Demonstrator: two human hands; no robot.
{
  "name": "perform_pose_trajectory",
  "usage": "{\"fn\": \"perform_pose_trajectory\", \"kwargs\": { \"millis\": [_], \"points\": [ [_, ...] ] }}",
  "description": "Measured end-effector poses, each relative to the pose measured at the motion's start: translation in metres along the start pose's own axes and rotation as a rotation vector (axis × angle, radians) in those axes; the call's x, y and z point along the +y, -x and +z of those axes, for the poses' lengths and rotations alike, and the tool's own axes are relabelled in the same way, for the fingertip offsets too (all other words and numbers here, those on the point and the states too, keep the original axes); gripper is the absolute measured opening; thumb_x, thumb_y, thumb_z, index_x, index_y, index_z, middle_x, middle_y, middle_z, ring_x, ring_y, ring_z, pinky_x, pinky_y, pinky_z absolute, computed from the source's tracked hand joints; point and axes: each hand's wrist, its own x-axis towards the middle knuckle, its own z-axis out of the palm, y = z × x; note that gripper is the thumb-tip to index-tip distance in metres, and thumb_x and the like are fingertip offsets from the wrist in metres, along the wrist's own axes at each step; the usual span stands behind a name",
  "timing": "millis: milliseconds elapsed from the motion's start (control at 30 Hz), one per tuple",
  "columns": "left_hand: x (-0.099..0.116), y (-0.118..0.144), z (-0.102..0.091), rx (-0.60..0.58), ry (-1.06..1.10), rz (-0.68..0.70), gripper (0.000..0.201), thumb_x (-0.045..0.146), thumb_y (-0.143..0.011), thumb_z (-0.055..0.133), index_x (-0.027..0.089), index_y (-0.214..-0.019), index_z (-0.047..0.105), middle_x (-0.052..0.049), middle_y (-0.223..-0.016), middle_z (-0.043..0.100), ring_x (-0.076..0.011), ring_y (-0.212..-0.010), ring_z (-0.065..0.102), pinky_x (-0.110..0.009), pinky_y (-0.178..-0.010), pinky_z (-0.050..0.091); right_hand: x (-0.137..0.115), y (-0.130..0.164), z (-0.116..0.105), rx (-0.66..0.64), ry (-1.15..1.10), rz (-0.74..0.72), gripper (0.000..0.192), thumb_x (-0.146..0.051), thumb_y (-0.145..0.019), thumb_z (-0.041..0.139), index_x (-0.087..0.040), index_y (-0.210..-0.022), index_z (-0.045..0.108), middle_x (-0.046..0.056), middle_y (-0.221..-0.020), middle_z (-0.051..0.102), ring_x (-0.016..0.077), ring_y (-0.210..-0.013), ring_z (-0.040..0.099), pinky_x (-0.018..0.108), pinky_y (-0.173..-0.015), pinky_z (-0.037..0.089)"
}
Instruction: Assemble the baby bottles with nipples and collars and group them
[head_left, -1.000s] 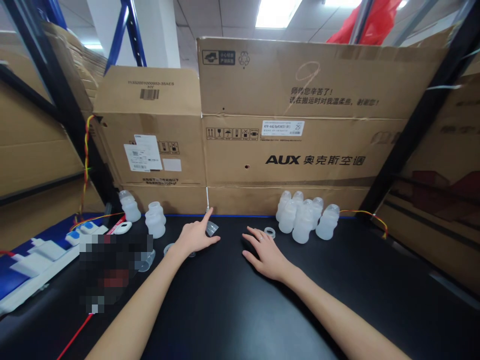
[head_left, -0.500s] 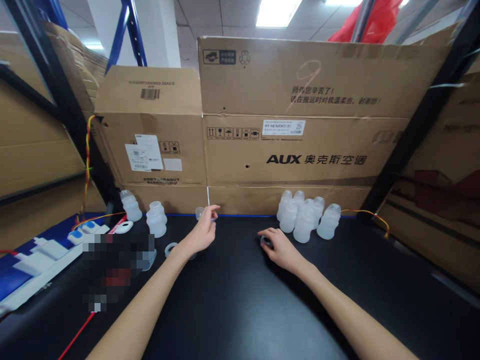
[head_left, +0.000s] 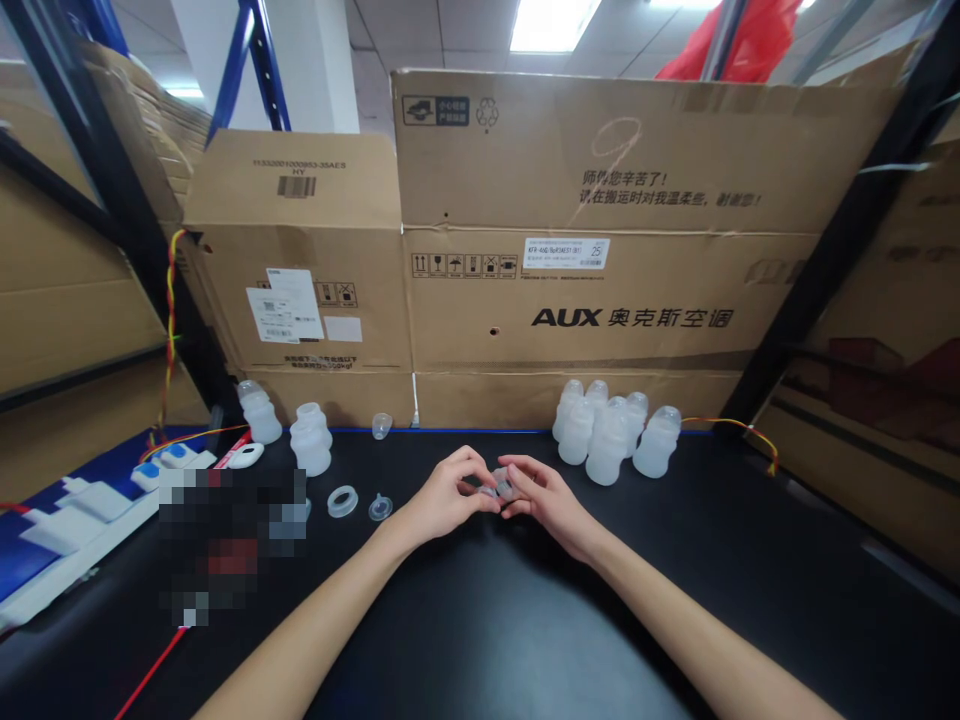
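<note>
Your hands are together over the black table (head_left: 465, 620), out in front of the AUX box (head_left: 600, 300). Your left hand (head_left: 447, 497) and right hand (head_left: 545, 497) meet fingertip to fingertip, both pinched down on some small clear plastic parts (head_left: 498, 485), a ring and cap by the look of it, though they're too small and see-through to sort out which hand has which. Fingers are curled in on both, not flat. The parts sit between your hands, just above the table, nearer you than the box. Left of your hands there's a loose ring (head_left: 343, 501) and a nipple (head_left: 380, 508) lying on the table, and a little cup (head_left: 382, 425) right up against the box. A cluster of bottles (head_left: 611, 432) stands at the box's base to your right, two more bottles (head_left: 310, 438) at its left end
</note>
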Motion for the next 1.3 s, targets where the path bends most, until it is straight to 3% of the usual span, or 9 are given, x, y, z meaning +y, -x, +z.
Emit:
{"fn": "perform_pose_trajectory", "kwargs": {
  "millis": [200, 367, 533, 767, 967, 1167, 1300],
  "points": [
    [0.003, 0.003, 0.008, -0.051, 0.03, 0.009, 0.013, 0.023, -0.085, 0.069, 0.022, -0.095, 0.078, -0.003, -0.103, 0.06, -0.0119, -0.085, 0.067, -0.027, -0.078, 0.06, 0.003, -0.002, -0.004, 0.004, -0.023, 0.021, 0.06, -0.056, -0.083, 0.08, -0.013, -0.121, 0.062, 0.01, -0.103, 0.067, 0.0162, -0.08, 0.068, 0.03, -0.071, 0.061],
    [-0.001, 0.003, 0.013, 0.076, -0.155, 0.028, 0.01, 0.016, -0.084, 0.064, 0.019, -0.088, 0.073, -0.002, -0.089, 0.068, -0.0128, -0.082, 0.066, -0.025, -0.075, 0.054, 0.009, -0.001, -0.003, -0.067, -0.025, 0.051, 0.058, -0.055, -0.086, 0.078, -0.013, -0.123, 0.062, 0.01, -0.098, 0.068, 0.0168, -0.082, 0.068, 0.031, -0.073, 0.06],
    [-0.003, 0.006, 0.014, 0.184, -0.387, 0.101, 0.002, 0.019, -0.085, 0.063, 0.02, -0.085, 0.064, 0.001, -0.082, 0.064, -0.0106, -0.07, 0.056, -0.022, -0.065, 0.045, 0.009, -0.001, -0.002, -0.069, -0.108, 0.057, 0.055, -0.051, -0.086, 0.08, -0.014, -0.122, 0.062, 0.011, -0.105, 0.068, 0.016, -0.082, 0.068, 0.03, -0.074, 0.061],
    [-0.001, 0.009, 0.018, 0.24, -0.415, 0.148, 0.007, 0.027, -0.089, 0.061, 0.023, -0.094, 0.06, 0.0, -0.087, 0.066, -0.0124, -0.077, 0.061, -0.025, -0.072, 0.05, 0.004, -0.001, -0.005, -0.06, -0.212, 0.058, 0.054, -0.05, -0.086, 0.08, -0.015, -0.124, 0.061, 0.012, -0.117, 0.066, 0.0161, -0.087, 0.07, 0.031, -0.078, 0.061],
    [-0.002, 0.01, 0.019, 0.213, -0.398, 0.155, 0.02, 0.025, -0.088, 0.065, 0.024, -0.108, 0.061, 0.001, -0.092, 0.068, -0.0124, -0.082, 0.065, -0.024, -0.074, 0.051, 0.003, 0.002, -0.002, -0.087, -0.178, 0.04, 0.052, -0.049, -0.086, 0.08, -0.015, -0.122, 0.063, 0.011, -0.113, 0.066, 0.0161, -0.086, 0.068, 0.031, -0.076, 0.061],
    [0.0, 0.01, 0.019, 0.243, -0.493, 0.182, 0.017, 0.024, -0.091, 0.059, 0.024, -0.107, 0.062, -0.001, -0.09, 0.066, -0.013, -0.082, 0.063, -0.025, -0.073, 0.05, 0.001, 0.005, 0.003, -0.13, -0.106, 0.059, 0.056, -0.052, -0.086, 0.08, -0.016, -0.125, 0.063, 0.009, -0.1, 0.067, 0.0155, -0.081, 0.067, 0.032, -0.076, 0.06],
    [0.005, 0.01, 0.02, 0.229, -0.546, 0.16, 0.02, 0.021, -0.087, 0.06, 0.025, -0.106, 0.062, -0.001, -0.096, 0.065, -0.0143, -0.088, 0.063, -0.024, -0.071, 0.048, 0.001, 0.007, 0.005, -0.154, -0.091, 0.072, 0.057, -0.053, -0.084, 0.081, -0.016, -0.124, 0.063, 0.009, -0.102, 0.068, 0.0153, -0.08, 0.068, 0.033, -0.077, 0.059]
  ]
}}
